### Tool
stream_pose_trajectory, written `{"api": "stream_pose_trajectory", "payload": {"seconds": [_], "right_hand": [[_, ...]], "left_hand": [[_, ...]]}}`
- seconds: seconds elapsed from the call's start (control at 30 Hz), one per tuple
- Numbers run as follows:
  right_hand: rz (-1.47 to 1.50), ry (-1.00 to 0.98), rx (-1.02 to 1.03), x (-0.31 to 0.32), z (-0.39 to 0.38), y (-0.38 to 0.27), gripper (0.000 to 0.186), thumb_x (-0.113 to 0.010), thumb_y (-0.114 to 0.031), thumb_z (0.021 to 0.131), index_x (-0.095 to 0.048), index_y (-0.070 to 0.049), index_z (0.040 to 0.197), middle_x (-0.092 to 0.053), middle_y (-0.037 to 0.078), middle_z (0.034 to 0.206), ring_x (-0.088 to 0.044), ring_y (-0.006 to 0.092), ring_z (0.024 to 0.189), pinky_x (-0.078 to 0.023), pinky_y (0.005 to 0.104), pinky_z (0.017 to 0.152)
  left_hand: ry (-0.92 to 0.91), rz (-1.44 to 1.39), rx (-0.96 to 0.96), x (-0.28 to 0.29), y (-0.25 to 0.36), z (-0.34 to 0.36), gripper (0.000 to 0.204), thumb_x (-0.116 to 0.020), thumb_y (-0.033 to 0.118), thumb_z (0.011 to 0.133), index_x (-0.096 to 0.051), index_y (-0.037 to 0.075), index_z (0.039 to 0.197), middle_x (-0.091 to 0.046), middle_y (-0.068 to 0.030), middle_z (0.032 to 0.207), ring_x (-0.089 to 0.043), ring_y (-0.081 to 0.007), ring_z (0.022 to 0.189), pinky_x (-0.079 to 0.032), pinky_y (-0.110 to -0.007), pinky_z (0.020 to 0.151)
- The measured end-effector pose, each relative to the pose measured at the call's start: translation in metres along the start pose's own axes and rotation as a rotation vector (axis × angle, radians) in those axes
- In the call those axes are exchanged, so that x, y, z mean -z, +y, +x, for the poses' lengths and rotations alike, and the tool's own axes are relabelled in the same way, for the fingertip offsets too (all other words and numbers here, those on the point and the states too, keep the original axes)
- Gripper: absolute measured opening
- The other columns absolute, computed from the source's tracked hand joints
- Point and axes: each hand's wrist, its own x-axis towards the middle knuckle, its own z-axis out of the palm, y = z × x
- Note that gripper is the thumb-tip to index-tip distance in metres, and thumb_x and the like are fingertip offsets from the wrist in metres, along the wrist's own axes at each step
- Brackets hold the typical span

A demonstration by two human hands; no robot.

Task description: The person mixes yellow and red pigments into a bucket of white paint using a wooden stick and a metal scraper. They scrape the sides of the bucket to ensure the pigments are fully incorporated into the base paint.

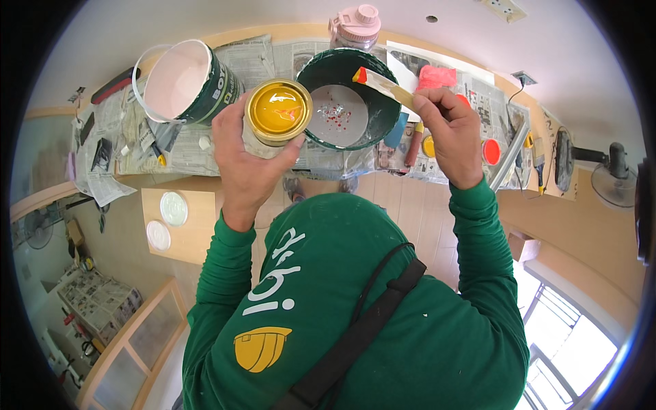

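My left hand (239, 157) grips a small open can of yellow paint (279, 111) by its sides, just left of a dark green bucket (374, 123). Inside the bucket is grey paint (324, 99) scattered with small red and pale specks. My right hand (447, 137) pinches a flat wooden stick (386, 87) whose end, smeared with red, yellow and white, hangs over the bucket. Just right of the bucket, a brown-handled tool (413, 152), a small yellow container (428, 146) and a small red paint can (490, 152) sit on newspaper.
A white-lined bucket (178, 82) stands at the left on the newspaper-covered table (242, 55). A pink-lidded bottle (355, 27) is at the back. A board with two round lids (173, 208) lies below left, a fan (605, 181) is at the right edge, and brushes lie at both ends.
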Motion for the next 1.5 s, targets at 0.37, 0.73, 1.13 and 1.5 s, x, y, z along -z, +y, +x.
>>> {"api": "stream_pose_trajectory", "payload": {"seconds": [0.37,0.73,1.13,1.5], "right_hand": [[-0.428,-0.179,0.566,-0.021,0.0,-0.086,0.014,-0.073,-0.014,0.094,-0.074,0.0,0.099,-0.071,0.014,0.087,-0.068,0.0317,0.079,-0.055,0.0442,0.071],[-0.386,-0.531,0.106,-0.016,0.032,-0.093,0.029,-0.069,-0.023,0.098,-0.076,0.004,0.105,-0.068,0.007,0.077,-0.064,0.0188,0.065,-0.053,0.0337,0.063],[-0.167,-0.442,-0.027,0.003,0.034,-0.076,0.036,-0.069,-0.035,0.1,-0.08,-0.002,0.108,-0.064,-0.002,0.077,-0.057,0.0075,0.068,-0.046,0.0258,0.062],[-0.083,-0.165,0.105,0.016,0.005,-0.041,0.026,-0.07,-0.02,0.103,-0.076,0.004,0.111,-0.068,0.005,0.087,-0.062,0.0084,0.063,-0.052,0.0251,0.042]], "left_hand": [[-0.062,0.09,-0.109,-0.008,0.029,0.008,0.079,-0.095,0.017,0.072,-0.061,0.001,0.142,-0.065,-0.0156,0.133,-0.058,-0.0321,0.126,-0.047,-0.044,0.11],[-0.008,0.106,-0.187,-0.011,0.028,0.007,0.081,-0.096,0.019,0.067,-0.064,0.002,0.139,-0.072,-0.0113,0.126,-0.064,-0.0334,0.118,-0.044,-0.05,0.109],[-0.025,0.028,-0.076,-0.014,0.021,0.004,0.079,-0.095,0.019,0.071,-0.063,0.002,0.14,-0.069,-0.0133,0.129,-0.059,-0.0347,0.122,-0.046,-0.049,0.107],[-0.021,0.041,-0.044,-0.01,0.012,0.005,0.079,-0.096,0.021,0.072,-0.062,0.0,0.14,-0.066,-0.0159,0.128,-0.058,-0.0343,0.122,-0.048,-0.045,0.107]]}}
